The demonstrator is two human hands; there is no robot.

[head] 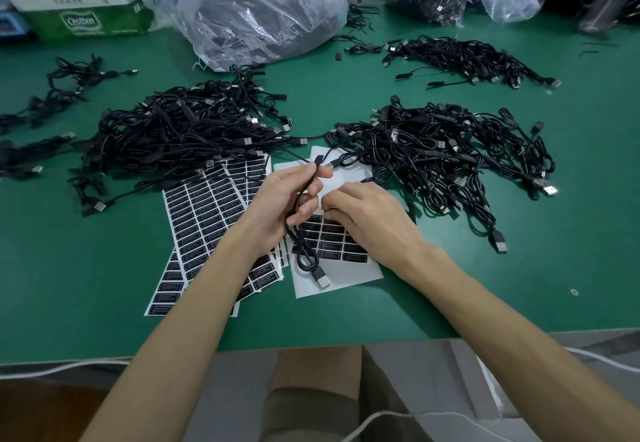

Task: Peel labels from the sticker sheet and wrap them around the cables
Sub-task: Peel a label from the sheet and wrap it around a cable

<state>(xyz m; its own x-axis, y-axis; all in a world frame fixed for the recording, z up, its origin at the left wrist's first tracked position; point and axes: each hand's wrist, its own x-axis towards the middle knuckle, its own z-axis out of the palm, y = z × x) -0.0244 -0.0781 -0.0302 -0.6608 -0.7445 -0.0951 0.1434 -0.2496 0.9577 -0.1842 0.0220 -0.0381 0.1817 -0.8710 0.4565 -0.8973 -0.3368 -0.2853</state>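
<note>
hands [370,219] and forearms [194,303]: bare | legwear [311,414]: olive-grey fabric | lap: thin white cord [370,419]

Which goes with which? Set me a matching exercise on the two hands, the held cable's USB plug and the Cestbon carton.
1 left hand
2 right hand
3 USB plug
4 Cestbon carton

a far left of the table
b grips a black cable
c fingers bent onto the sticker sheet
d lies on that sheet's bare near edge

Pairs: 1-b, 2-c, 3-d, 4-a
</note>
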